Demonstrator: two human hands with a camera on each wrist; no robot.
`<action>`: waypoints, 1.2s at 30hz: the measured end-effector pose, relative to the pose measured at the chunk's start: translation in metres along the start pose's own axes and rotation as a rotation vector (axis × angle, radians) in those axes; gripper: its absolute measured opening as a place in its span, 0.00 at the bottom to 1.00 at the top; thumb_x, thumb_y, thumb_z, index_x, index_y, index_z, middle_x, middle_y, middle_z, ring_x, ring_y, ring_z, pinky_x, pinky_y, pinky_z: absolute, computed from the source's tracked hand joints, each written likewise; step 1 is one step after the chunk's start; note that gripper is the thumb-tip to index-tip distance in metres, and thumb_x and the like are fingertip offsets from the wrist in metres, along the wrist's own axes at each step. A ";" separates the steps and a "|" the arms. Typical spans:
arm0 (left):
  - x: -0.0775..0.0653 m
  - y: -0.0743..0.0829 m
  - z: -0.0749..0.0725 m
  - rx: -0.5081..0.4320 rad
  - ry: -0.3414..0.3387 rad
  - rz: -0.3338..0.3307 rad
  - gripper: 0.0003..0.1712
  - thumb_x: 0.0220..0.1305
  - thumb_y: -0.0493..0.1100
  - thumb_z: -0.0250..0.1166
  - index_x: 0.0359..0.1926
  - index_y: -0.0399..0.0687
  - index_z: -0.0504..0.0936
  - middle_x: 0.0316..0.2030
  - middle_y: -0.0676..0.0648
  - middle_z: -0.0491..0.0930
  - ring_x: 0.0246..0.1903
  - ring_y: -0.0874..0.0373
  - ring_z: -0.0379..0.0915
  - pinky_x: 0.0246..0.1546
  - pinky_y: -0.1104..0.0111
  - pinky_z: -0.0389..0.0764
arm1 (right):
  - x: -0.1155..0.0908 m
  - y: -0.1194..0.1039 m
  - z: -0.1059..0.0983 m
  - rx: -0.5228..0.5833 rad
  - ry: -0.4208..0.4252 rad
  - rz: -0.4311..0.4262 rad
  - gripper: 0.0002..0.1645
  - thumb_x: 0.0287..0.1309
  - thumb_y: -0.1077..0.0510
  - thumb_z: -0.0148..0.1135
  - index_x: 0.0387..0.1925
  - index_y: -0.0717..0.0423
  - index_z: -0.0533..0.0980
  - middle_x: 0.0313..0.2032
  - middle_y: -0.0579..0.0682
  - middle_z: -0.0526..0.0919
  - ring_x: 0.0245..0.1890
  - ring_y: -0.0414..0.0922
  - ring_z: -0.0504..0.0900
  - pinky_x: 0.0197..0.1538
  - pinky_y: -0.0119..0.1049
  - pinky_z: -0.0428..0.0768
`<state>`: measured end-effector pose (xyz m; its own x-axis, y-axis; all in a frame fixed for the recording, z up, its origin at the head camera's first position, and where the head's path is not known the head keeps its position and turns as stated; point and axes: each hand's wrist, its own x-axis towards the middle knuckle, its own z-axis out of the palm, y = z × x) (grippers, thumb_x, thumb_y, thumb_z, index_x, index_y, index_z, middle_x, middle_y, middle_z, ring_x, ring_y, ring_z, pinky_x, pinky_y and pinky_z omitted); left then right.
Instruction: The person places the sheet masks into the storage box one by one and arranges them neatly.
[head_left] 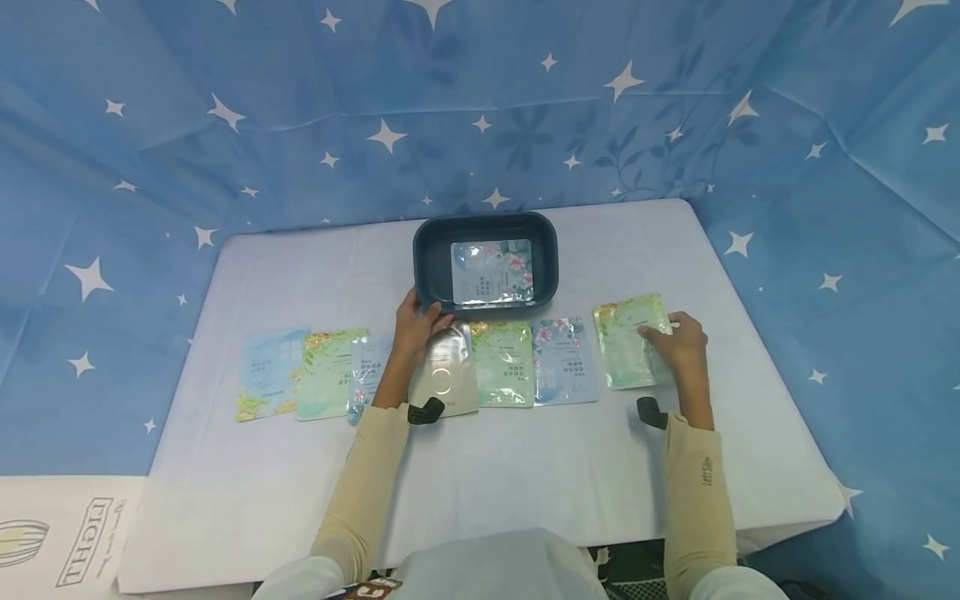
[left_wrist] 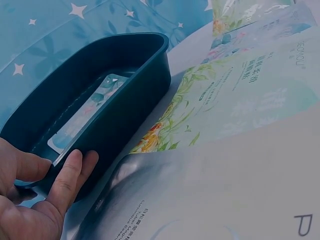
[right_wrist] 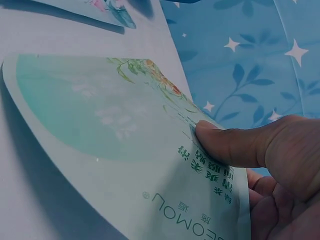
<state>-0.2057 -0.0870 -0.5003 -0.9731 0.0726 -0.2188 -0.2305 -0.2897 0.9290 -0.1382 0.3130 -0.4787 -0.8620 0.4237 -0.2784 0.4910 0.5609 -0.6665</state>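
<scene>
My left hand (head_left: 414, 333) grips the near left corner of a dark teal plastic tray (head_left: 551, 258), thumb over the rim and fingers against the outer wall in the left wrist view. Inside the tray lies a blue floral sheet mask packet (head_left: 491, 272). On the right, my right hand (head_left: 681, 346) pinches the right edge of a green sheet mask packet (head_left: 626, 337). In the right wrist view the thumb (right_wrist: 225, 145) presses on its printed face, with the fingers behind, and the packet bends upward, its edge raised over the table.
A row of packets lies before the tray: light blue (head_left: 266, 371), green (head_left: 326, 383), a blue one (head_left: 365, 367) partly under the left arm, silver (head_left: 450, 379), green (head_left: 504, 367) and blue floral (head_left: 566, 362). A white cloth covers the table (head_left: 525, 467); a starry blue curtain (head_left: 480, 92) hangs behind.
</scene>
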 end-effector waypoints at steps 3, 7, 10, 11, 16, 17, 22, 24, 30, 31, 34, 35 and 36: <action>0.000 0.000 0.000 0.001 0.004 0.003 0.34 0.62 0.27 0.50 0.68 0.41 0.50 0.62 0.34 0.56 0.53 0.34 0.65 0.49 0.59 0.78 | -0.002 -0.006 -0.003 0.022 0.019 -0.013 0.31 0.54 0.48 0.60 0.52 0.67 0.67 0.42 0.63 0.76 0.31 0.49 0.77 0.26 0.29 0.78; 0.000 0.000 0.000 -0.014 0.003 0.010 0.34 0.62 0.27 0.50 0.67 0.41 0.50 0.61 0.34 0.57 0.53 0.34 0.65 0.49 0.59 0.78 | -0.002 -0.015 -0.007 0.032 0.026 -0.042 0.30 0.55 0.48 0.59 0.51 0.66 0.68 0.42 0.63 0.77 0.33 0.50 0.78 0.26 0.28 0.77; 0.001 -0.001 -0.001 -0.015 0.004 0.011 0.34 0.62 0.27 0.50 0.67 0.41 0.51 0.62 0.34 0.57 0.53 0.34 0.65 0.49 0.58 0.77 | -0.002 -0.022 -0.010 0.028 0.031 -0.082 0.31 0.55 0.47 0.59 0.52 0.67 0.68 0.44 0.65 0.77 0.36 0.52 0.78 0.27 0.29 0.77; 0.001 -0.001 -0.001 -0.008 0.005 0.011 0.34 0.62 0.27 0.50 0.68 0.41 0.50 0.62 0.34 0.56 0.53 0.34 0.65 0.50 0.58 0.77 | -0.002 -0.025 -0.011 0.024 0.032 -0.091 0.31 0.55 0.47 0.59 0.52 0.67 0.68 0.44 0.65 0.77 0.35 0.51 0.78 0.27 0.29 0.76; -0.001 0.001 -0.001 0.003 0.006 0.009 0.34 0.63 0.28 0.50 0.68 0.41 0.49 0.62 0.34 0.56 0.53 0.34 0.65 0.52 0.57 0.76 | 0.000 -0.040 -0.013 0.001 0.045 -0.143 0.31 0.54 0.45 0.60 0.49 0.67 0.72 0.41 0.65 0.79 0.27 0.44 0.76 0.24 0.28 0.74; -0.001 0.001 -0.001 -0.002 0.004 0.010 0.34 0.63 0.28 0.50 0.68 0.41 0.49 0.62 0.34 0.56 0.53 0.34 0.65 0.52 0.56 0.75 | 0.000 -0.042 -0.014 -0.004 0.049 -0.152 0.30 0.53 0.45 0.60 0.48 0.66 0.72 0.40 0.64 0.79 0.26 0.43 0.75 0.23 0.28 0.74; -0.002 0.001 0.000 -0.020 -0.006 0.007 0.34 0.63 0.27 0.49 0.68 0.41 0.49 0.62 0.34 0.55 0.53 0.33 0.63 0.52 0.56 0.74 | 0.000 -0.058 -0.015 -0.007 0.057 -0.210 0.28 0.54 0.47 0.60 0.47 0.67 0.73 0.39 0.64 0.79 0.29 0.48 0.76 0.24 0.31 0.75; -0.002 0.001 0.000 -0.012 -0.005 0.006 0.34 0.63 0.27 0.49 0.68 0.41 0.49 0.62 0.34 0.55 0.53 0.33 0.64 0.52 0.56 0.75 | -0.001 -0.065 -0.016 -0.003 0.054 -0.229 0.28 0.54 0.48 0.60 0.48 0.67 0.73 0.39 0.64 0.79 0.30 0.49 0.76 0.25 0.32 0.75; -0.002 0.002 0.001 0.004 0.004 0.006 0.34 0.63 0.28 0.50 0.68 0.41 0.49 0.62 0.34 0.56 0.53 0.33 0.65 0.51 0.56 0.76 | 0.003 -0.088 -0.013 -0.015 0.052 -0.340 0.26 0.54 0.48 0.61 0.46 0.66 0.74 0.36 0.62 0.79 0.27 0.47 0.76 0.25 0.32 0.75; -0.002 0.002 0.001 0.000 0.004 0.005 0.34 0.63 0.28 0.50 0.68 0.41 0.49 0.62 0.34 0.56 0.53 0.33 0.65 0.52 0.56 0.75 | 0.004 -0.092 -0.012 -0.010 0.049 -0.363 0.26 0.53 0.49 0.62 0.45 0.66 0.75 0.35 0.62 0.79 0.26 0.47 0.76 0.24 0.32 0.75; -0.001 0.001 0.000 -0.006 0.007 0.001 0.34 0.63 0.28 0.50 0.68 0.42 0.49 0.62 0.35 0.56 0.52 0.33 0.65 0.51 0.56 0.76 | 0.005 -0.103 -0.006 -0.017 0.047 -0.427 0.25 0.52 0.49 0.63 0.44 0.65 0.76 0.33 0.62 0.80 0.25 0.48 0.76 0.23 0.33 0.75; 0.000 0.000 0.000 -0.010 0.006 -0.001 0.34 0.63 0.28 0.50 0.68 0.42 0.49 0.62 0.35 0.56 0.52 0.33 0.65 0.51 0.56 0.76 | 0.006 -0.107 -0.003 -0.017 0.044 -0.441 0.25 0.52 0.49 0.64 0.44 0.65 0.76 0.33 0.62 0.80 0.25 0.48 0.76 0.23 0.33 0.75; 0.001 -0.001 0.000 -0.013 0.008 -0.001 0.34 0.63 0.28 0.50 0.68 0.42 0.50 0.62 0.35 0.56 0.52 0.33 0.65 0.51 0.56 0.76 | 0.006 -0.111 0.000 -0.021 0.041 -0.455 0.25 0.52 0.49 0.64 0.44 0.65 0.76 0.33 0.62 0.80 0.25 0.48 0.76 0.24 0.34 0.75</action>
<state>-0.2060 -0.0872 -0.5012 -0.9728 0.0655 -0.2224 -0.2317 -0.3022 0.9246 -0.1980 0.2537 -0.4063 -0.9851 0.1584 0.0672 0.0666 0.7108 -0.7002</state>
